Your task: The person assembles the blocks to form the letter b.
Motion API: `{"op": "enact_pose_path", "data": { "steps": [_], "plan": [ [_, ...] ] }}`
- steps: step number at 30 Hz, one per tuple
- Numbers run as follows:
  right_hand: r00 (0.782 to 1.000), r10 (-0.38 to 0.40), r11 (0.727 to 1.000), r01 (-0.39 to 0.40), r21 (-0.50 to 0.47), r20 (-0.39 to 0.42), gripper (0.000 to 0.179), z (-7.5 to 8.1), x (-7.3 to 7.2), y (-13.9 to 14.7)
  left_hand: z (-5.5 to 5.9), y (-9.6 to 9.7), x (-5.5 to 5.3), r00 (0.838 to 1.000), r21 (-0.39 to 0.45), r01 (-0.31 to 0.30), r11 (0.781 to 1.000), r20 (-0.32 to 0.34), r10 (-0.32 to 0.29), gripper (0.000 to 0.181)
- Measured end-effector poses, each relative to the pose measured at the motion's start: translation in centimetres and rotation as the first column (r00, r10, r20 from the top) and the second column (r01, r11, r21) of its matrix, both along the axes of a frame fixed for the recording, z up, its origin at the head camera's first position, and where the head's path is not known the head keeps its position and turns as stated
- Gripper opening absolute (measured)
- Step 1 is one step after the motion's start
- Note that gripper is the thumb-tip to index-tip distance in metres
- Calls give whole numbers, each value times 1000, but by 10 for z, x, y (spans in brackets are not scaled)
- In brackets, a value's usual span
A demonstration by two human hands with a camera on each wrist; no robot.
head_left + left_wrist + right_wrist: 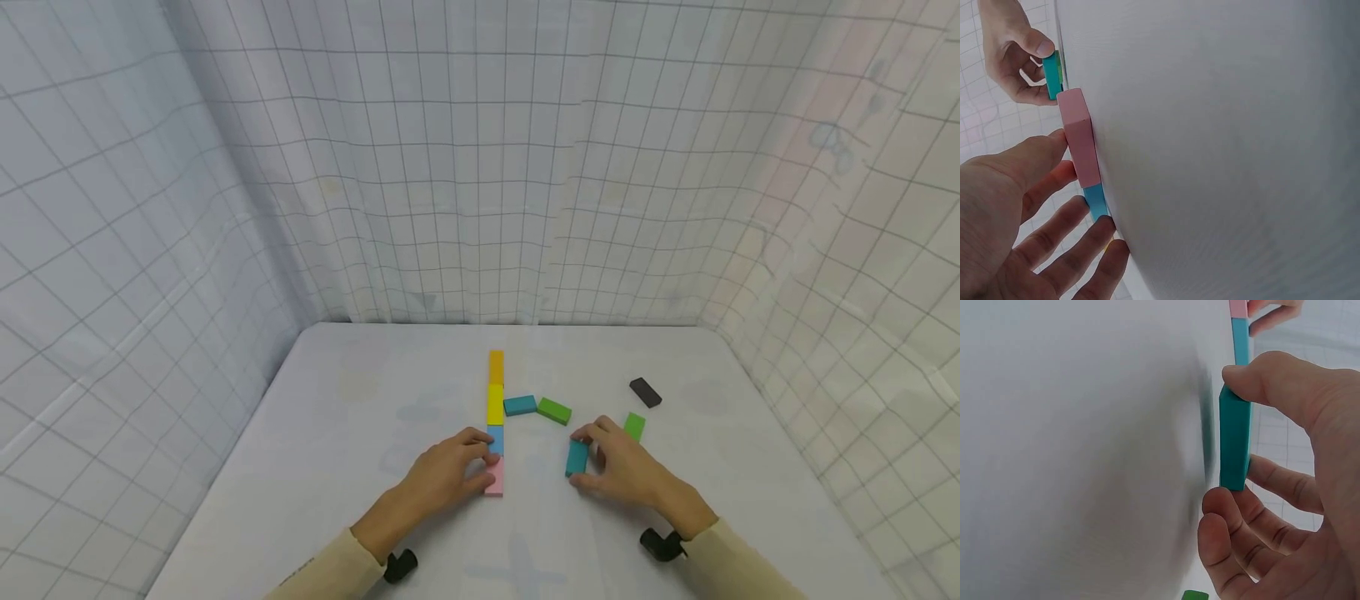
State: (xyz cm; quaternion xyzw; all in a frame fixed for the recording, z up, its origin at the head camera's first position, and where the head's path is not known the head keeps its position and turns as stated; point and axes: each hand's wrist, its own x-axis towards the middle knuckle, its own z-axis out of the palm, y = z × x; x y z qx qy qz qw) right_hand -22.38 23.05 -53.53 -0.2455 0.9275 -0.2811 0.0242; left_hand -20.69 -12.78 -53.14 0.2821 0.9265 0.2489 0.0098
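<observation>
At the centre of the frame, an orange block (497, 367), a yellow block (495, 405), a light blue block (497, 438) and a pink block (494, 481) lie end to end on the counter (375, 392), in a line so straight that the order looks deliberate. The left hand (448, 472) has its fingers spread and loosely bent, grasping nothing; thumb and fingertips rest along the left side of the pink and light blue blocks, probably to steady that end of the line. Right of centre, the right hand (624, 468) pinches a teal block (577, 458) by its two short ends, thumb at the near end and fingers at the far one; this grip seems chosen to leave the long sides free. Whether that block touches the counter is hard to tell. Beside the yellow block, a blue-green block (520, 406) reaches out rightward, with a green block (553, 410) slanting downward at its right end. A second green block (634, 426), partly hidden behind the right hand, and a black block (646, 392) lie loose farther right, well apart from the line.
</observation>
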Motion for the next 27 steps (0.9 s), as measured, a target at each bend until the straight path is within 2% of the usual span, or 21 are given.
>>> {"op": "enact_pose_path", "data": {
  "steps": [17,27],
  "plan": [
    [1000,2,1000,-1,21,-22,61,5,-16,2,-1,0,0,1000,1,0,1000,-4,0,20],
    [999,15,1000,-15,-3,-31,58,-3,-26,6,-4,0,-1,1000,-6,-5,1000,8,6,20]
  ]
}}
